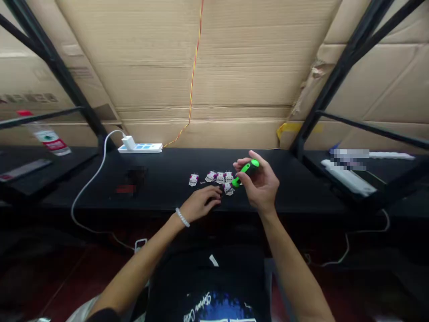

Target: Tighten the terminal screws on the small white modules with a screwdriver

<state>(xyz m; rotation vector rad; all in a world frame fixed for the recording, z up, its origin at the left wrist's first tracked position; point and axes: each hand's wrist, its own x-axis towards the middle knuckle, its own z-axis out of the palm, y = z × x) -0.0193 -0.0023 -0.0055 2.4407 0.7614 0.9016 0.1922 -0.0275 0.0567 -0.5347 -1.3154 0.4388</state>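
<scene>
My right hand (263,183) is closed around the handle of a green and black screwdriver (247,171), held tilted with its lower end pointing down and left. Under that end lies a small white and purple piece (229,188) on the black table (167,179). My left hand (203,202) reaches in from the left, fingers curled with their tips beside this piece; what they pinch is too small to make out. Just beyond, several similar white and purple pieces (220,177) lie in a row, and another small piece (193,180) sits apart to their left.
A white power strip (147,148) with a plugged-in charger (128,142) stands at the back left. Its white cable (85,184) runs over the table's front edge. Black frame posts (330,85) rise at both sides. A bottle (52,139) stands far left; white objects (348,176) lie far right.
</scene>
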